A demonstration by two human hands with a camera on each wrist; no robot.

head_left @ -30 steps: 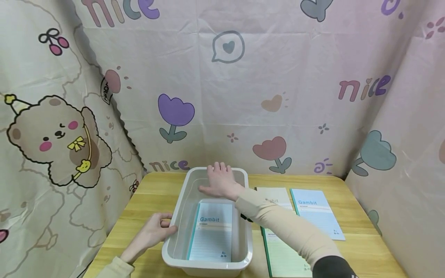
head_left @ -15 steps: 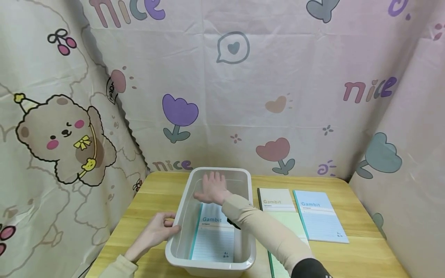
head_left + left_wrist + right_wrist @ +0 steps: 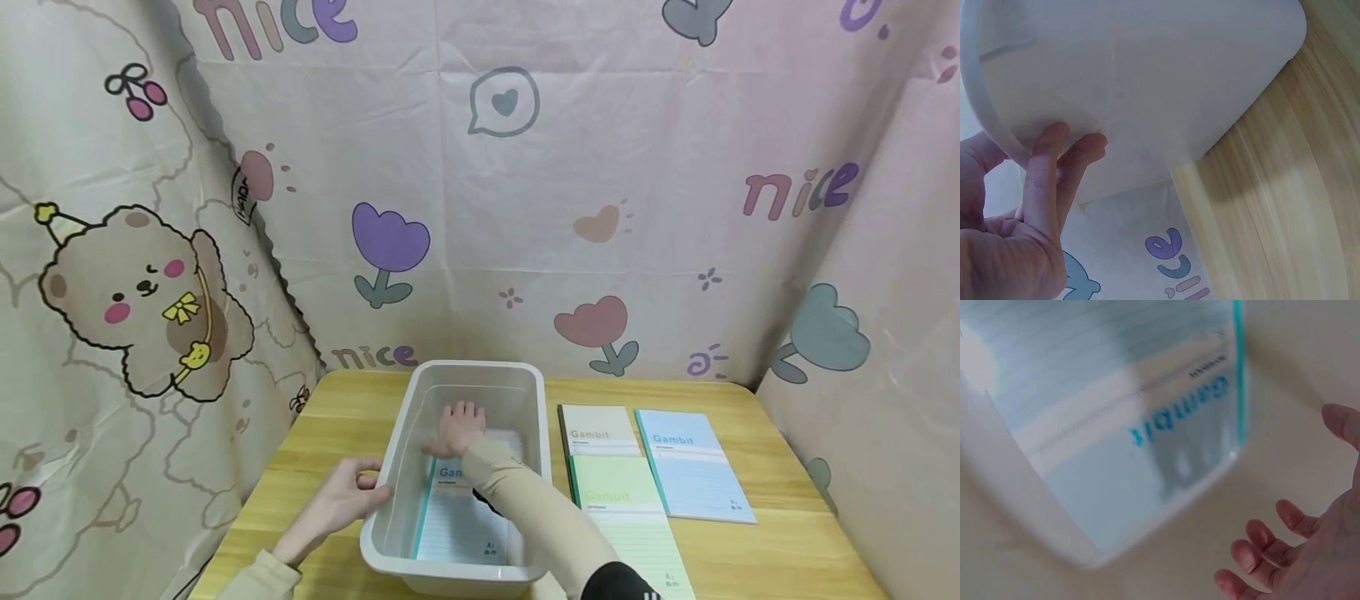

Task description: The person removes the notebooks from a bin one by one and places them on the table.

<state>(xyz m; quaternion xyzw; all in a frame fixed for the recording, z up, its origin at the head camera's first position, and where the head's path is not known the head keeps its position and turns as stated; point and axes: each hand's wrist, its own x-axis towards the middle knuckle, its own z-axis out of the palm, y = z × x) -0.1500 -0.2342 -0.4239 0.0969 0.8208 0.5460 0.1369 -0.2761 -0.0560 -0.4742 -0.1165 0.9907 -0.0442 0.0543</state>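
A white plastic basin (image 3: 450, 570) stands on the table with a light-blue Gambit notebook (image 3: 450, 533) lying flat at its bottom. My left hand (image 3: 337, 496) pinches the basin's left rim; in the left wrist view its fingers press the outer wall (image 3: 1147, 87), while the thumb goes over the rim. Inside the basin, my right hand (image 3: 456, 429) reaches toward the far end of the notebook, its fingers spread. The right wrist view has that hand (image 3: 1310, 556) beside the notebook's top edge, nothing in its grasp. The right forearm covers part of the notebook.
Right of the basin, a green notebook (image 3: 630, 533) overlaps a cream one (image 3: 600, 423). Another light-blue notebook (image 3: 701, 471) lies farther right on the wooden table (image 3: 795, 533). A printed curtain (image 3: 480, 208) hangs behind and along both sides.
My right hand has come down from the basin's far rim into the basin, moving toward me over the notebook. My left hand stays on the rim.
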